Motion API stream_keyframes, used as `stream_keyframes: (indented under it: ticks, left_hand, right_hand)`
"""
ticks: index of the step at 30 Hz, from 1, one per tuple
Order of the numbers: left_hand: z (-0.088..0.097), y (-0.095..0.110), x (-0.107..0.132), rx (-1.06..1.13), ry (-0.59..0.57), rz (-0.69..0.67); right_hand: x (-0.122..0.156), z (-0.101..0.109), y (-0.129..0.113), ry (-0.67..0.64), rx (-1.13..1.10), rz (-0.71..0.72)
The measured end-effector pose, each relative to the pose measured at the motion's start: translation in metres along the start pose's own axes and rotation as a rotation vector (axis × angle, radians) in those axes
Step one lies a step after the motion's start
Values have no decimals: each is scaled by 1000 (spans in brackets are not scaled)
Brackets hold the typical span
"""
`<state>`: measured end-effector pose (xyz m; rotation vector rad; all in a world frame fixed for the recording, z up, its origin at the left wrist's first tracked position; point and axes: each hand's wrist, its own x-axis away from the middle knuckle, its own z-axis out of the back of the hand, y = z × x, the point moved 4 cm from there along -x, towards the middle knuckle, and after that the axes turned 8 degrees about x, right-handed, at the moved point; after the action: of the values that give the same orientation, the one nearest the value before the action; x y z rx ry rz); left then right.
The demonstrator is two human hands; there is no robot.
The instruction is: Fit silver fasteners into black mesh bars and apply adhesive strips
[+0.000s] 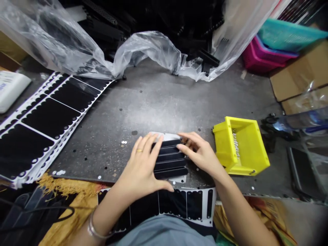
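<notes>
A black slatted vent part (169, 160) lies on the grey metal table (159, 102), near its front edge. My left hand (142, 165) rests flat on the part's left side, fingers stretched out, a ring on one finger. My right hand (201, 153) touches the part's right end, fingers curled and pinched at its upper right corner; what they pinch is hidden. A white sheet of black adhesive strips (176, 205) lies on my lap just below the part.
A yellow bin (241, 147) holding small metal pieces sits right of my hands. Stacked sheets of black pads (46, 119) cover the table's left. A clear plastic bag (143, 51) of black parts is behind. Pink and teal baskets (271, 44) and cardboard boxes stand at far right.
</notes>
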<state>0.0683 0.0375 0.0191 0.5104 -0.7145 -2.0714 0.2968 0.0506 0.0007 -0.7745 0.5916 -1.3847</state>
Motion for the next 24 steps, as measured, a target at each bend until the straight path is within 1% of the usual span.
stream_keyframes:
  ticks: [1,2,4,5,7,9,10,11,13,15,16,18,20,22,24]
  left_hand:
    - [-5,3,-2,-32,-39,-19]
    - [-8,4,-2,-46,-52,-17]
    - [-12,6,-3,-5,-23,15]
    - [-14,8,-3,60,11,27]
    - [-20,15,-3,258,111,10]
    - [-29,25,-4,460,192,-50]
    - [-33,27,-4,510,202,-70]
    - [-36,27,-3,506,184,-71]
    - [-37,17,6,373,108,-25]
    - [-27,-4,25,183,43,71]
    - [-18,-17,36,108,54,130]
    - [-4,-37,56,36,23,200]
    - [5,-46,67,30,-7,212]
    - [6,-47,70,46,-21,200]
    - [2,-43,66,58,-20,197]
  right_hand:
    - [0,-1,0,-22,-10,7]
    - [1,-1,0,-23,-28,19]
    - [10,4,-5,-25,-121,86]
    - [16,7,-10,-43,-175,137]
    - [31,13,-25,-109,-224,266]
    - [40,18,-44,-147,-178,363]
    - [41,20,-54,-141,-129,391]
    - [39,19,-64,-140,-68,420]
    - [29,7,-83,-166,108,493]
    - [18,-17,-97,-226,342,567]
    - [12,-31,-101,-252,448,583]
    - [6,-54,-102,-285,602,571]
    - [7,-65,-94,-306,655,541]
    - [18,-60,-78,-316,601,500]
    - [32,-47,-54,-294,467,399]
